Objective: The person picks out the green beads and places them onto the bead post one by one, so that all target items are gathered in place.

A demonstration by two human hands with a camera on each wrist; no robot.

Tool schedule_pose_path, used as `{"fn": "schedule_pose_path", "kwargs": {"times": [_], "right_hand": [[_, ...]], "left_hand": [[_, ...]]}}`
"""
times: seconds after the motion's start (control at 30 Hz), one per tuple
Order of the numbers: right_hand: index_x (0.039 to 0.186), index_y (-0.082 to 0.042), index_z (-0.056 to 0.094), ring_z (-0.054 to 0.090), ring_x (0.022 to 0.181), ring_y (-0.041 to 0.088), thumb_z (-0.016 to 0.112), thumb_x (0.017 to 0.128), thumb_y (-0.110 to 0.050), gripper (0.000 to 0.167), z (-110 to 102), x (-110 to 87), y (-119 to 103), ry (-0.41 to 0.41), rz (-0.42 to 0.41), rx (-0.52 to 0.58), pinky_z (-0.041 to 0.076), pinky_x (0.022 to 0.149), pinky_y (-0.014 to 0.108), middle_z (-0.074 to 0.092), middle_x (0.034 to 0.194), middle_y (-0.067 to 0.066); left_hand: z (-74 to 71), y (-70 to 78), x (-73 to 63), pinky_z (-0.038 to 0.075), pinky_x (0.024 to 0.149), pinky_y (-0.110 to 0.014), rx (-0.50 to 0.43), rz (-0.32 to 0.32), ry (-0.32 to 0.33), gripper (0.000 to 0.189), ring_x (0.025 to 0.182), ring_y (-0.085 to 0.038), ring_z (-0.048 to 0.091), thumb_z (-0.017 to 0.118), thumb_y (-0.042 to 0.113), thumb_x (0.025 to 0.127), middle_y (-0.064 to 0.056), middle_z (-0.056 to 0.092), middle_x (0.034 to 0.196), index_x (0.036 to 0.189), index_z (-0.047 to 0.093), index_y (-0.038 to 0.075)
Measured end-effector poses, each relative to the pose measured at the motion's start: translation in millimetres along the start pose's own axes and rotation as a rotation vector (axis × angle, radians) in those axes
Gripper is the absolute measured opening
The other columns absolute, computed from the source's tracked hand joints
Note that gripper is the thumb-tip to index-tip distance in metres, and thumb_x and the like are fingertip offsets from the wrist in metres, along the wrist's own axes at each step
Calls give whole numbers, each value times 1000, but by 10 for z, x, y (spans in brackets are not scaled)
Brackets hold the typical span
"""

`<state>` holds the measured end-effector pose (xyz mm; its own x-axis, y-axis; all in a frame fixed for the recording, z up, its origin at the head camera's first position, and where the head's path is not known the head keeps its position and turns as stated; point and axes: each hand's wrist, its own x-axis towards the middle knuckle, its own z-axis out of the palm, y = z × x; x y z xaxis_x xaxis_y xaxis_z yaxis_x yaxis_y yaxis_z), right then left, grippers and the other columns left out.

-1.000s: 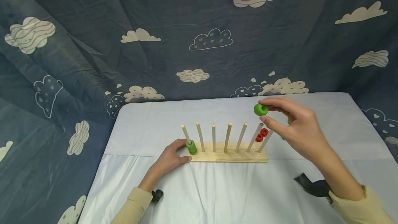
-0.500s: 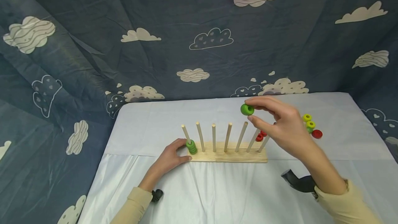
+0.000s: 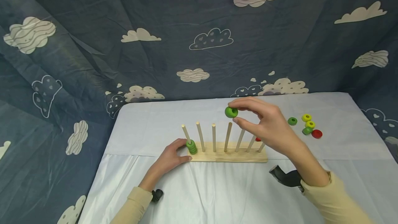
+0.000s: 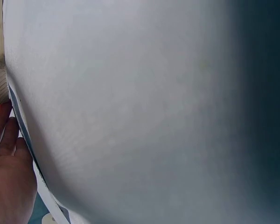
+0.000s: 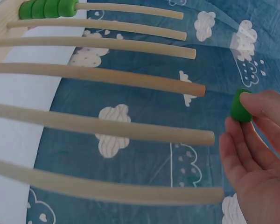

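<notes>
In the head view my right hand [image 3: 271, 124] pinches a green wooden bead [image 3: 231, 112] between thumb and fingers, above the middle pegs of a wooden peg board [image 3: 227, 157]. The right wrist view shows the green bead [image 5: 241, 107] held out past the peg tips. My left hand [image 3: 169, 155] grips the board's left end, thumb at the front and fingers behind. Right there, the leftmost peg [image 3: 185, 133] carries a stack of several green beads [image 3: 191, 147]. The other pegs stand bare. In the left wrist view my fingers touch the board's end [image 4: 1, 86].
Right of the board lie loose beads: two green [image 3: 292, 121], two yellow [image 3: 306, 118] and one red [image 3: 317, 133]. Behind the right pegs, a red bead [image 3: 258, 139] is partly hidden by my right hand. A white cloth [image 3: 217, 196] covers the table; a dark cloud-print curtain [image 3: 155, 65] hangs behind.
My right hand has moved left with the green bead, from over the rightmost pegs to over the middle ones. The loose beads at right have come into view. The left hand stays put.
</notes>
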<state>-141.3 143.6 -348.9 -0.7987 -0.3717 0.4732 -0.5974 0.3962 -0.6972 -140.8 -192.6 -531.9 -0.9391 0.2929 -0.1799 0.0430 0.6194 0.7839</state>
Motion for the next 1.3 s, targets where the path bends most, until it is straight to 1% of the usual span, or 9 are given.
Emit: {"fn": "schedule_pose_path", "kwargs": {"times": [0.1,0.2,0.27,0.33,0.43,0.53,0.63,0.93,1.3], "right_hand": [[128,-8,74,65,119,0,83,84,10,48,40,51,-15,-15,4,-2,52,104,9,74,130,6],[129,-10,74,69,118,10,83,87,6,45,82,104,-47,-35,19,-3,52,102,9,74,130,5],[129,-12,74,70,116,16,82,89,3,43,110,136,-67,-50,25,-4,54,101,11,74,129,3],[129,-14,74,71,115,17,81,91,0,41,140,165,-83,-62,30,-4,56,100,16,75,128,0],[128,-16,74,72,116,17,81,91,-2,41,192,199,-102,-79,33,-18,60,100,28,75,126,-3],[128,-16,74,73,116,18,82,91,-3,40,254,230,-124,-88,37,-15,62,100,38,75,127,-3],[128,-15,74,72,116,18,82,91,-4,40,315,269,-145,-98,43,-1,61,101,42,74,127,-3],[129,-15,74,71,117,16,80,93,-7,37,488,418,-232,-153,32,80,59,105,39,75,125,-4],[129,-11,73,70,112,17,82,93,-9,38,679,578,-281,-262,39,62,60,103,37,75,119,-2]], "left_hand": [[1,-2,1,39,128,-54,1,1,0,58,149,-31,52,82,20,90,-4,64,148,144,64,13],[2,-9,4,39,128,-54,9,3,-1,58,149,-31,53,82,20,90,-3,64,148,144,64,13],[1,-14,5,39,128,-54,15,5,-3,58,148,-31,53,82,20,90,-3,64,148,145,64,13],[0,-17,4,39,128,-53,20,6,-5,58,148,-31,53,82,20,90,-4,64,148,145,64,13],[-3,-16,4,39,129,-54,28,10,-9,59,149,-31,53,82,20,90,-4,63,149,145,63,13],[-3,-10,5,39,128,-54,39,14,-7,59,148,-32,53,81,21,90,-5,63,149,145,63,13],[-2,-5,7,39,128,-54,45,14,-6,59,148,-32,53,81,20,90,-5,63,150,145,63,12],[-5,-3,8,41,127,-54,29,17,-2,58,148,-31,54,82,19,89,-6,64,148,145,63,13],[-18,-22,9,41,127,-53,28,36,-17,57,147,-31,54,82,18,90,-5,65,147,143,64,13]]}}
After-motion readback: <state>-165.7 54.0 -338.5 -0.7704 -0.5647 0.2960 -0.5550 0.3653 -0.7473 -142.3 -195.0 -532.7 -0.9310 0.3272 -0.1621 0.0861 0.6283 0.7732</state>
